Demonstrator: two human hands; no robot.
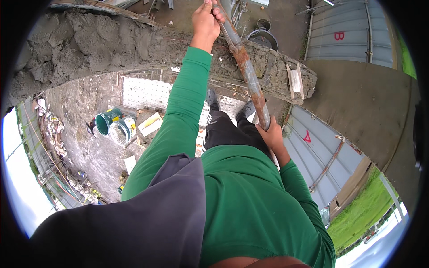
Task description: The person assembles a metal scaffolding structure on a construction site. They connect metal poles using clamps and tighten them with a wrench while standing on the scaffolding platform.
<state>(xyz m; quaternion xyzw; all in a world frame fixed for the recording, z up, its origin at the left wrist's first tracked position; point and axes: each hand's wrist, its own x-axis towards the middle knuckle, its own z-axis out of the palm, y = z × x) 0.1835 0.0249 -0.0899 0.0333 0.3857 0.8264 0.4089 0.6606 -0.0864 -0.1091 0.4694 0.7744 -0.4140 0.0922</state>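
A rusty grey metal pipe (pixel 249 73) slants across the wall top, from the upper middle down to my right side. My left hand (pixel 206 23) is closed around it near the top of the view, with the arm stretched out. Lower down, my right hand (pixel 271 136) grips the pipe's near end. Below the pipe runs a wall top (pixel 178 47) of grey mortar, rough and lumpy at the left. A pale wooden spool (pixel 295 81) wound with string lies on that wall, right of the pipe. The pipe's far end is cut off by the frame.
My feet stand on a perforated metal platform (pixel 145 93). Left of it, lower down, are a green bucket (pixel 103 123), a white-coated bucket (pixel 119 133) and a pale board (pixel 150 124). Beyond the wall sits a dark round tub (pixel 271 41). Grey corrugated panels (pixel 308 143) stand at the right.
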